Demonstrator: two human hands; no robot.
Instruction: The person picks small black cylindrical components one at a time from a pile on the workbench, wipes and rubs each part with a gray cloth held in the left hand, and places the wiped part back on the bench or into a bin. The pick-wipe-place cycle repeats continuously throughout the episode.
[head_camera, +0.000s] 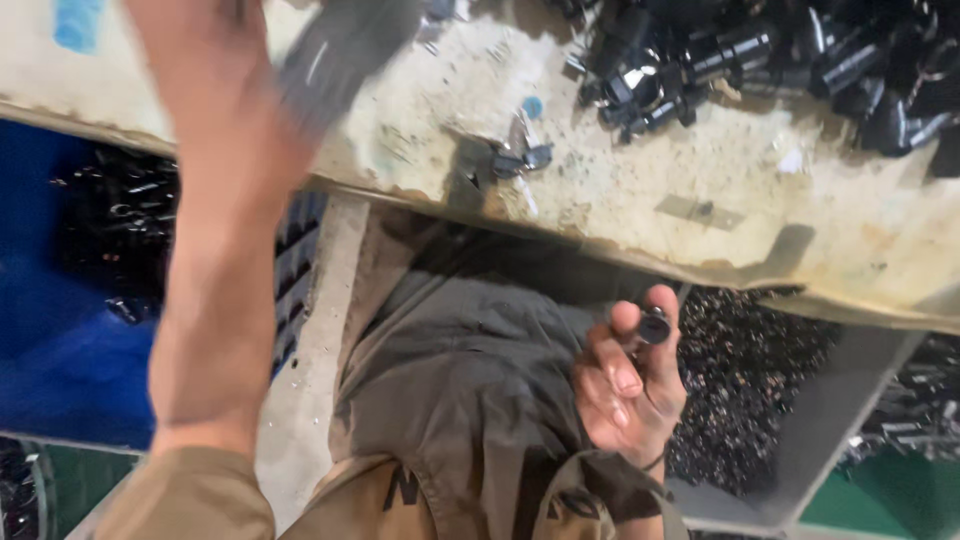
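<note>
— How many hands show?

— Two. The right hand is low, over the lap, palm up, fingers curled, with one small dark round part pinched between thumb and fingertips. The left hand is raised to the tabletop; it is blurred and partly cut off by the frame edge, and a blurred grey object sits at it. I cannot tell whether the hand grips it.

— And parts on the tabletop?

— One heap of black parts beyond the right hand, too many and too overlapped to count. One loose piece lies apart, between the two hands.

— Below?

— One blue bin left of the left forearm, one bin of dark bits just right of the right hand.
</note>
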